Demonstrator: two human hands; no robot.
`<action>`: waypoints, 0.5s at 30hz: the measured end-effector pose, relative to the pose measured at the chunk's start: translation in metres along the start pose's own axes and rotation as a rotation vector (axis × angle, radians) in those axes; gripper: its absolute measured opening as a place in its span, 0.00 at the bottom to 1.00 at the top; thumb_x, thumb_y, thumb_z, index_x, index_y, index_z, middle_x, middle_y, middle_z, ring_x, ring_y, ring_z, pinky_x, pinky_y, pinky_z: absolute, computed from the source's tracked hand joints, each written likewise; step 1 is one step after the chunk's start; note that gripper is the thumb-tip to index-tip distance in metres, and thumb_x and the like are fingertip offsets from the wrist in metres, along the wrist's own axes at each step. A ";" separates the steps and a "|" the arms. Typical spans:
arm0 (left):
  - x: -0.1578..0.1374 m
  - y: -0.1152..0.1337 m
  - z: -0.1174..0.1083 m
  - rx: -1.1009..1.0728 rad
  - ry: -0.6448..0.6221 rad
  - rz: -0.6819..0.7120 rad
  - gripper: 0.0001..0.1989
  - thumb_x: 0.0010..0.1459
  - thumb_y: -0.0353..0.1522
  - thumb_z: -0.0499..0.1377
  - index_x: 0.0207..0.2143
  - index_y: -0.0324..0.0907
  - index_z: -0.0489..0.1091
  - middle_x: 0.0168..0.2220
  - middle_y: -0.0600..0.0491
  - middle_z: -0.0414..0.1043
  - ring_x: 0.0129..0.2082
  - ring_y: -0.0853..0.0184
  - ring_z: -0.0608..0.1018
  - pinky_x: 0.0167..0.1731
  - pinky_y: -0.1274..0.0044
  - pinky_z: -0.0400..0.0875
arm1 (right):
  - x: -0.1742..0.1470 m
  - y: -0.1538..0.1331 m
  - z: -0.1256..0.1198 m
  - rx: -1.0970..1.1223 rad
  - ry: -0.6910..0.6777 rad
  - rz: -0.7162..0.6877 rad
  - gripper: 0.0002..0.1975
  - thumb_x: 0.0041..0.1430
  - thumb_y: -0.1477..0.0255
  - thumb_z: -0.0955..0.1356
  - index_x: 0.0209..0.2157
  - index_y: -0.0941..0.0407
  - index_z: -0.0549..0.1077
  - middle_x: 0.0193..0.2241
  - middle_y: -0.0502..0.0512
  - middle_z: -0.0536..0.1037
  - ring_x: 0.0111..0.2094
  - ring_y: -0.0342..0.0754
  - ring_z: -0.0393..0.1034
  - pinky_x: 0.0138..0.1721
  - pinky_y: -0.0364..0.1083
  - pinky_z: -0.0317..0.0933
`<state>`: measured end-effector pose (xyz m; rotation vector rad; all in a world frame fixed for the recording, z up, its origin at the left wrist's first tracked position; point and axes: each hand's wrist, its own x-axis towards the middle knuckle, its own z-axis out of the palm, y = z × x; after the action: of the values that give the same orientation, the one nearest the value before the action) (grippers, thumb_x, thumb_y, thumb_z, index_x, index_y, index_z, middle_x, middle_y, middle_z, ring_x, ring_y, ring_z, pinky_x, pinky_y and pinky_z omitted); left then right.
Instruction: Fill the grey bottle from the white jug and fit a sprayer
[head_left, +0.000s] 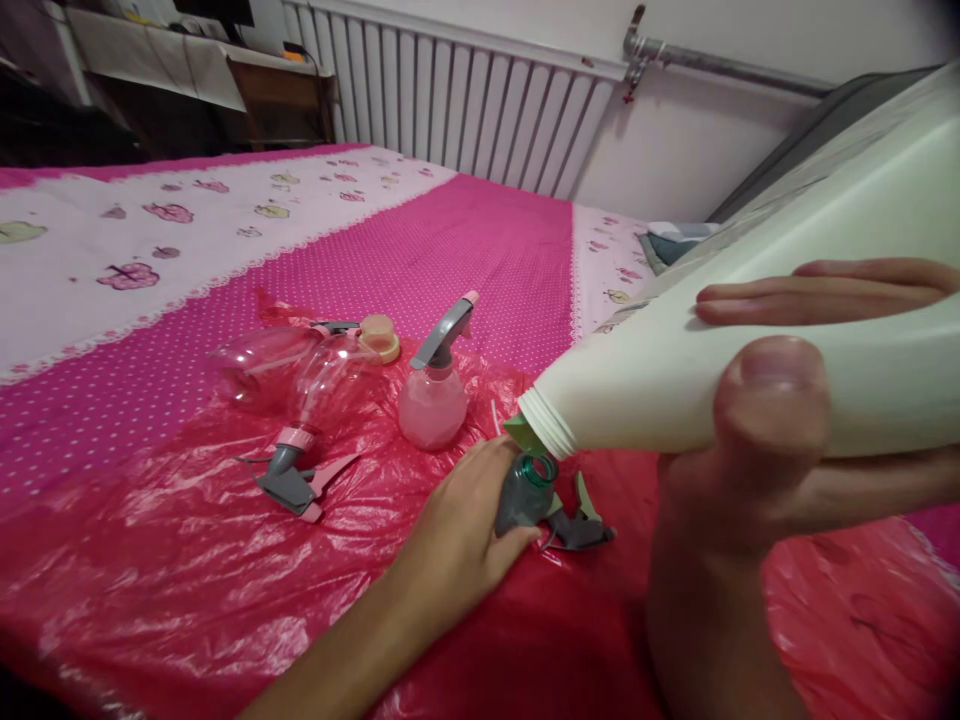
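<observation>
My left hand [476,515] is closed round a small green clear bottle [527,490] whose open neck faces up. In my right hand [780,430] is a large pale jug [645,385], tilted so that its threaded mouth, with a green spout [523,433], sits just above the green bottle's neck. Whether liquid is flowing cannot be made out. A dark spray head with a light green trigger [577,525] lies right beside the green bottle. Behind my left hand stands a pink spray bottle [433,408] with its grey and pink spray head on and cloudy contents.
Two clear pink spray bottles [330,375] lie on the red plastic sheet [187,540] to the left, near a beige cap [379,338]. Underneath is a bed with a pink patterned cover [420,245]. Beyond it are a white radiator [465,95] and a desk [270,95].
</observation>
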<state>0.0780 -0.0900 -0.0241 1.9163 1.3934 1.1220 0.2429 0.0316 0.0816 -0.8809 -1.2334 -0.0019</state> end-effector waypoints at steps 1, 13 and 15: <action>0.000 0.001 -0.001 -0.003 -0.001 -0.002 0.27 0.63 0.30 0.66 0.61 0.39 0.63 0.60 0.40 0.73 0.60 0.51 0.76 0.61 0.59 0.71 | 0.002 0.003 0.000 0.003 -0.003 -0.006 0.18 0.72 0.57 0.63 0.43 0.60 0.68 0.39 0.51 0.74 0.52 0.51 0.74 0.44 0.52 0.77; 0.002 0.003 -0.001 -0.012 -0.025 -0.042 0.21 0.63 0.30 0.64 0.56 0.41 0.64 0.53 0.42 0.75 0.54 0.50 0.77 0.56 0.58 0.74 | -0.008 -0.014 0.001 0.028 -0.013 -0.139 0.28 0.72 0.47 0.63 0.34 0.60 0.68 0.33 0.53 0.71 0.48 0.50 0.75 0.45 0.54 0.75; 0.002 0.003 -0.002 -0.006 -0.026 -0.044 0.21 0.63 0.30 0.64 0.56 0.42 0.64 0.52 0.43 0.75 0.54 0.50 0.77 0.55 0.57 0.74 | -0.011 -0.024 0.007 0.073 0.022 -0.237 0.34 0.72 0.42 0.60 0.28 0.59 0.65 0.30 0.53 0.71 0.43 0.47 0.75 0.47 0.55 0.73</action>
<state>0.0782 -0.0892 -0.0207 1.8799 1.4097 1.0752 0.2225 0.0145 0.0865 -0.6660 -1.3028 -0.1551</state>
